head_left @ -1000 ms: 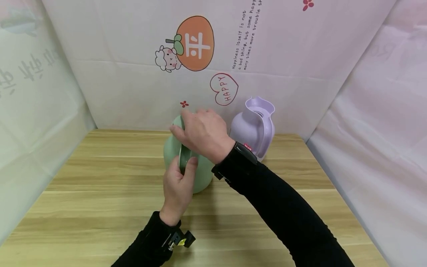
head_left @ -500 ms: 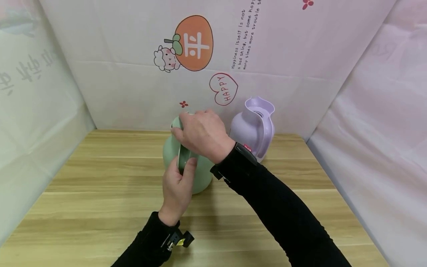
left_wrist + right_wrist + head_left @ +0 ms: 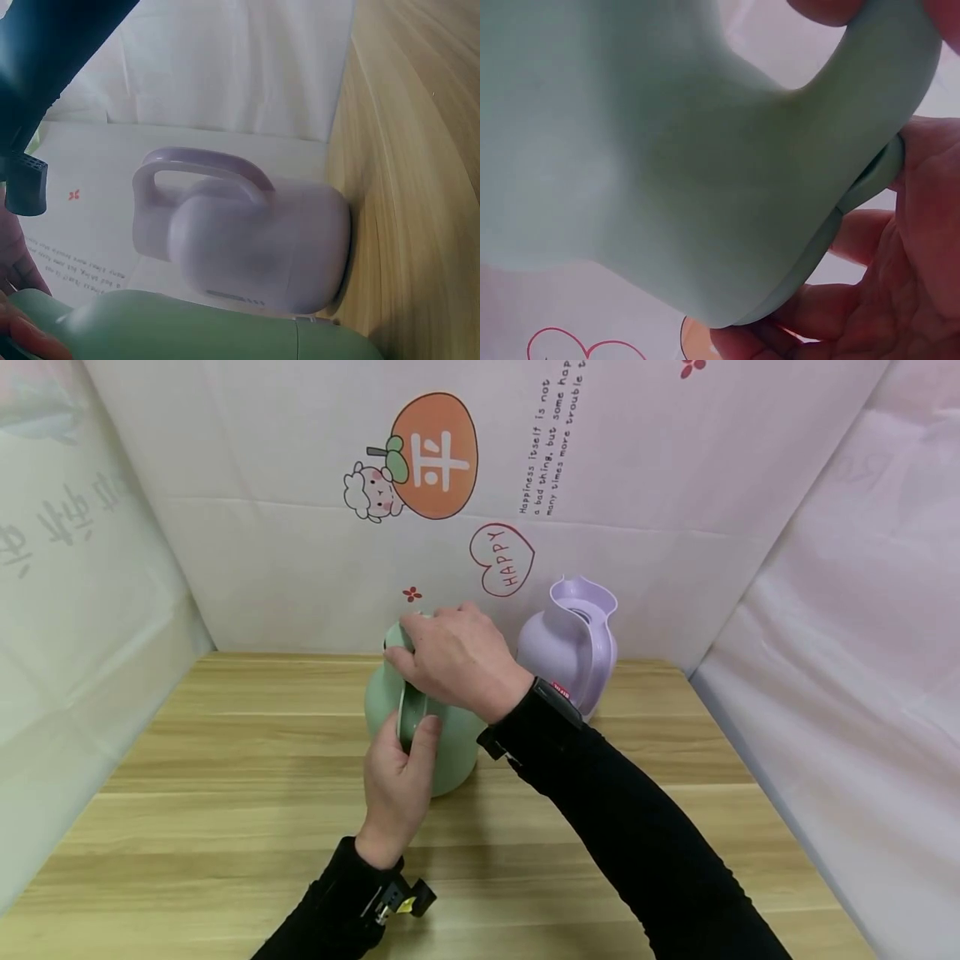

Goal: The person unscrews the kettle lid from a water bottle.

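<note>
Under my right hand (image 3: 456, 662) sits the top of a green jug (image 3: 390, 697) — my fingers are curled over its rim and lid, gripping it from above. My left hand (image 3: 397, 781) comes up from below and wraps the jug's handle (image 3: 411, 720), thumb lying along its outer edge. The jug stands upright on the wooden tabletop (image 3: 225, 793), right between my two hands. From my right wrist I see the green wall of the jug (image 3: 652, 150) close up, with my fingertips (image 3: 900, 247) hooked under its rim. Just beyond my right hand, to its right and nearer the back wall, stands a lilac jug (image 3: 570, 647) — upright, near the green one, though I cannot tell whether they touch. Both my sleeves are black.
</note>
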### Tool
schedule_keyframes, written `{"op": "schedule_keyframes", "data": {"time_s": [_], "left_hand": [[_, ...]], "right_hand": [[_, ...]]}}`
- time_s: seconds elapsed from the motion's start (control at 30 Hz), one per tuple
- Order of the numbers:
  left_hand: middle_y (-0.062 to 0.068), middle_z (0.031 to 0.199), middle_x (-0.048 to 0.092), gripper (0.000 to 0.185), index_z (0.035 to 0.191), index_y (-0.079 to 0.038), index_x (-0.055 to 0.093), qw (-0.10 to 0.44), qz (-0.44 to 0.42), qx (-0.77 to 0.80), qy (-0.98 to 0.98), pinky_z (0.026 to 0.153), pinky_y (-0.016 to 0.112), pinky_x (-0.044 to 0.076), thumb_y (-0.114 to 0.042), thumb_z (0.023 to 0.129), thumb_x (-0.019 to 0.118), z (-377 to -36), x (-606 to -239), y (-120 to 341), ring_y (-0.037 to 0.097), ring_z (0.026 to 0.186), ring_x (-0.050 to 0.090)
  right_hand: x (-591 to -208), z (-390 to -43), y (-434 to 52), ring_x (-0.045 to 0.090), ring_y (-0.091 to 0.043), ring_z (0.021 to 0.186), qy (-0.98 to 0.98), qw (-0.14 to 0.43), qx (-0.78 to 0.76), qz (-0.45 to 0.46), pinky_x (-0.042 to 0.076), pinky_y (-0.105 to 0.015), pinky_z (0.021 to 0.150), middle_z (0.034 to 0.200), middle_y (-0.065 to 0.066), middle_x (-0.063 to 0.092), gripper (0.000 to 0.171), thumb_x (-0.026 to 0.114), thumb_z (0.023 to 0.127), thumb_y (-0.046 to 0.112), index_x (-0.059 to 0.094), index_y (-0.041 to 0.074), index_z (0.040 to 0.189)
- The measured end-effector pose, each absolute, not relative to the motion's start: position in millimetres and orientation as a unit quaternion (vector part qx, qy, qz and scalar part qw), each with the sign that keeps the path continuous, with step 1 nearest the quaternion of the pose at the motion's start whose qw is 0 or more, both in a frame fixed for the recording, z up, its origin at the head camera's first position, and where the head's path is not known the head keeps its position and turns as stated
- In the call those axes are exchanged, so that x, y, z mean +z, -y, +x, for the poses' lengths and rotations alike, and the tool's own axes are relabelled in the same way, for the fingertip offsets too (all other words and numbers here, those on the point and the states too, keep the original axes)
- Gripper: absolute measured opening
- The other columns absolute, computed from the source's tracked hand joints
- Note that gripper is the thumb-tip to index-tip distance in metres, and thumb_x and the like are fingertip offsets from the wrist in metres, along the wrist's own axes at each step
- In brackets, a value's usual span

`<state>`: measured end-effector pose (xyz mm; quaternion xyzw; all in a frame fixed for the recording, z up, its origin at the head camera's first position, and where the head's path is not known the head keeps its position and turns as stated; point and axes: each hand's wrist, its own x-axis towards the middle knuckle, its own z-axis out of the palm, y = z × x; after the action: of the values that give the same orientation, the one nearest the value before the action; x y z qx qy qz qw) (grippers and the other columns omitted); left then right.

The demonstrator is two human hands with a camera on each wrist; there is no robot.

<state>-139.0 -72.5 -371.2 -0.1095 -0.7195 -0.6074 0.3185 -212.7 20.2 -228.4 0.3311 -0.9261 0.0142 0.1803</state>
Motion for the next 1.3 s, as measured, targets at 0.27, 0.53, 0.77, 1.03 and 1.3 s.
{"op": "schedule_keyframes", "data": {"time_s": [0.27, 0.53, 0.77, 1.03, 1.3], "left_hand": [[-0.005, 0.069, 0.043, 0.024, 0.085, -0.009, 0.053, 0.322, -0.107, -0.605, 0.721, 0.06, 0.027, 0.039, -0.017, 0.107, 0.057, -138.3, -372.1, 71.4, 0.012, 0.06, 0.042], [-0.005, 0.069, 0.038, 0.025, 0.085, -0.008, 0.052, 0.33, -0.103, -0.603, 0.719, 0.059, 0.027, 0.036, -0.017, 0.107, 0.057, -139.2, -370.3, 71.3, 0.011, 0.06, 0.038], [-0.004, 0.07, 0.037, 0.024, 0.085, -0.008, 0.052, 0.336, -0.1, -0.6, 0.719, 0.059, 0.027, 0.035, -0.016, 0.107, 0.058, -139.5, -371.3, 71.0, 0.011, 0.06, 0.037], [-0.004, 0.07, 0.036, 0.022, 0.089, -0.006, 0.054, 0.331, -0.093, -0.602, 0.721, 0.061, 0.027, 0.037, -0.018, 0.107, 0.059, -139.0, -372.6, 68.3, 0.013, 0.063, 0.04], [-0.005, 0.071, 0.035, 0.023, 0.088, -0.007, 0.053, 0.329, -0.099, -0.603, 0.72, 0.061, 0.027, 0.035, -0.017, 0.107, 0.058, -138.0, -372.3, 67.9, 0.013, 0.063, 0.038]], "right_hand": [[-227.5, -215.9, -25.4, 0.062, -0.018, 0.081, 0.924, 0.154, 0.023, 0.349, 0.048, -0.041, 0.088, 0.072, -0.001, 0.057, 0.033, 0.051, 0.107, 0.043, 0.061, 0.015, 0.092], [-222.4, -220.4, -26.4, 0.066, -0.019, 0.102, 0.923, 0.124, 0.024, 0.363, 0.046, -0.044, 0.098, 0.089, 0.0, 0.067, 0.036, 0.049, 0.107, 0.043, 0.067, 0.015, 0.12], [-220.4, -224.8, -28.4, 0.065, -0.021, 0.114, 0.921, 0.102, 0.02, 0.375, 0.045, -0.043, 0.101, 0.111, -0.003, 0.073, 0.044, 0.049, 0.108, 0.045, 0.064, 0.016, 0.137], [-221.6, -229.8, -33.9, 0.064, -0.022, 0.112, 0.912, 0.094, 0.029, 0.398, 0.043, -0.042, 0.106, 0.111, -0.002, 0.07, 0.043, 0.051, 0.108, 0.044, 0.064, 0.016, 0.137], [-218.8, -235.5, -39.3, 0.062, -0.025, 0.126, 0.903, 0.064, 0.039, 0.423, 0.038, -0.042, 0.116, 0.135, -0.004, 0.067, 0.048, 0.053, 0.107, 0.044, 0.06, 0.015, 0.145]]}}
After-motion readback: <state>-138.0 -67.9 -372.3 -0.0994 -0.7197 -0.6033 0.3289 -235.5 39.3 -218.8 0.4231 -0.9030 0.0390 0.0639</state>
